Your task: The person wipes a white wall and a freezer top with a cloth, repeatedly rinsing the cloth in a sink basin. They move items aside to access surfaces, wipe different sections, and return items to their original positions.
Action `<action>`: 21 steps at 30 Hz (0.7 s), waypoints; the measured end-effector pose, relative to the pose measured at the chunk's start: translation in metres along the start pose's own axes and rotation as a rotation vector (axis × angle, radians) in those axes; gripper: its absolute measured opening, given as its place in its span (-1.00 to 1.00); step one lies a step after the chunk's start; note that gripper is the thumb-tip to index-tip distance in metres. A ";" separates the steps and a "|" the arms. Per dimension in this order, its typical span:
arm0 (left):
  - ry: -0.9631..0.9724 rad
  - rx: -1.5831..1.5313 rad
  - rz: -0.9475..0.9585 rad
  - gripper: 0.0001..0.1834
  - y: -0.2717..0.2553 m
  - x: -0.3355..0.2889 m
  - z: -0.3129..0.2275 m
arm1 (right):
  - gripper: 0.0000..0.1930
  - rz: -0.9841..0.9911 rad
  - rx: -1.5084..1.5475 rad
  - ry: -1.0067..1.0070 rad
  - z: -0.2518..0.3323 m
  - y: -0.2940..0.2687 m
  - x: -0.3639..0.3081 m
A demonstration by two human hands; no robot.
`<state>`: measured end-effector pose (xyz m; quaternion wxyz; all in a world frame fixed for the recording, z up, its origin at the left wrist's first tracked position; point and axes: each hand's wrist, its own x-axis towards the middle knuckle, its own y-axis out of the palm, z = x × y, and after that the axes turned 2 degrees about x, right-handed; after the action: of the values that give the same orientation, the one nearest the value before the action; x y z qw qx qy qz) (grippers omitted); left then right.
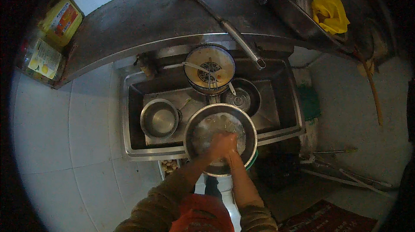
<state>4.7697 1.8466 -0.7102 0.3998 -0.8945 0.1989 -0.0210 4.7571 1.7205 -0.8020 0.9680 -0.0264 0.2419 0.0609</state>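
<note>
Although both hands are inside the metal basin (189, 133), so the work seems in course, I cannot judge surely what is done and how much is left. This basin, with cloudy liquid, is at twelve o'clock from the person, over the front edge of the sink (270, 100). From it, a small pot (145, 117) stands near ten o'clock. The left hand (219, 146) and the right hand (231, 142) come together, but whether either grip is closed on something, I cannot tell

Dim light, black fisheye edges, blurred hands (224, 144)
</note>
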 end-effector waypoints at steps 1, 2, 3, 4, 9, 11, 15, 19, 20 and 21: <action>-0.143 0.026 0.397 -0.52 -0.008 0.010 0.015 | -0.53 0.051 -0.093 0.001 0.004 -0.004 -0.002; -0.202 0.092 0.489 -0.43 -0.008 0.005 0.024 | -0.53 0.077 -0.215 -0.053 0.008 -0.009 -0.006; -0.255 0.163 0.585 -0.33 -0.009 0.006 0.036 | -0.53 0.093 -0.345 -0.134 0.012 -0.014 -0.011; -0.225 0.270 0.373 -0.35 -0.002 -0.004 0.045 | -0.53 0.096 -0.489 -0.153 0.015 -0.020 -0.016; 0.035 0.138 -0.352 -0.36 0.038 -0.048 0.089 | -0.50 0.035 -1.151 -0.442 0.009 -0.037 -0.031; 0.203 0.198 -0.351 -0.32 0.043 -0.053 0.102 | -0.46 0.193 -1.278 -0.386 0.009 -0.040 -0.016; -0.237 -0.127 -0.165 -0.37 0.031 -0.042 0.107 | -0.39 0.477 -1.245 -0.129 0.036 -0.056 0.020; -0.255 0.427 -0.218 -0.41 0.026 -0.043 0.089 | -0.44 -0.035 -1.055 -0.166 0.036 -0.051 -0.004; -0.170 0.547 -0.175 -0.40 0.027 -0.046 0.084 | -0.45 -0.040 -1.242 -0.318 0.029 -0.048 -0.009; -0.088 0.562 -0.324 -0.42 0.030 -0.049 0.080 | -0.46 -0.045 -1.412 -0.547 0.020 -0.042 -0.014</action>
<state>4.7298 1.9033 -0.7805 0.6306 -0.7694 0.0229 -0.0996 4.7600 1.6789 -0.7766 0.7478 -0.6288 -0.1041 0.1859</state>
